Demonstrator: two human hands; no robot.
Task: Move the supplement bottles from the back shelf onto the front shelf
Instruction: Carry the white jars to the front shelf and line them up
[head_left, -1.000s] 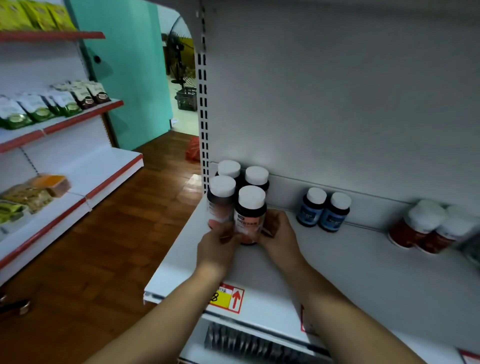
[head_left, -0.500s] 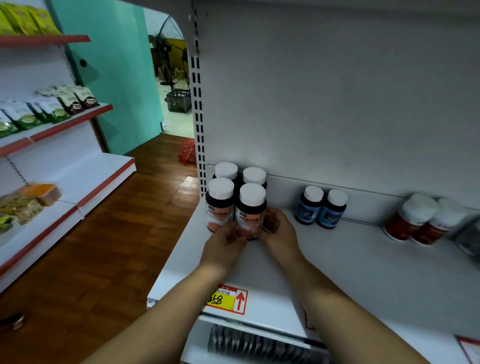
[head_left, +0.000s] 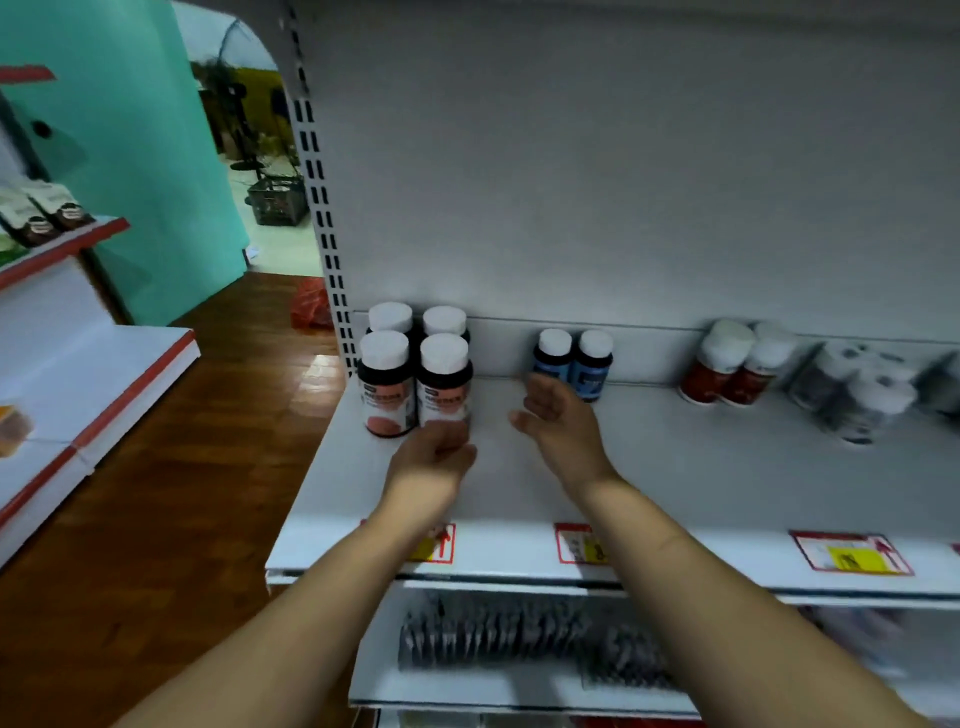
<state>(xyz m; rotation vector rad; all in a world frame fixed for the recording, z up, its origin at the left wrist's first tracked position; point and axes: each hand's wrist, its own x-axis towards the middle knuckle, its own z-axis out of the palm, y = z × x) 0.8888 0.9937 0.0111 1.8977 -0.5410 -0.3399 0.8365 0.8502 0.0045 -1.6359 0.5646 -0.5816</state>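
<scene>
Head view. On shelf (head_left: 701, 478), left end, nr back panel: 4 pink-label bottles (head_left: 387, 384), upright, 2x2. L hand (head_left: 434, 457): fingers bent against base of front-right one; grip or mere touch, can't tell. R hand (head_left: 558, 421): fingers loose and spread, holding nothing, near 2 blue bottles (head_left: 574, 364). Further right: red bottles (head_left: 727, 369), grey bottles (head_left: 852, 397).

One head-worn wide-angle camera, facing forward and down
It sits close before the white shelf (head_left: 701, 467), whose back panel (head_left: 623, 182) fills the upper frame; the left hand (head_left: 431, 457) and right hand (head_left: 558, 421) reach in from the bottom edge, and the wooden floor (head_left: 156, 519) lies off left
</scene>
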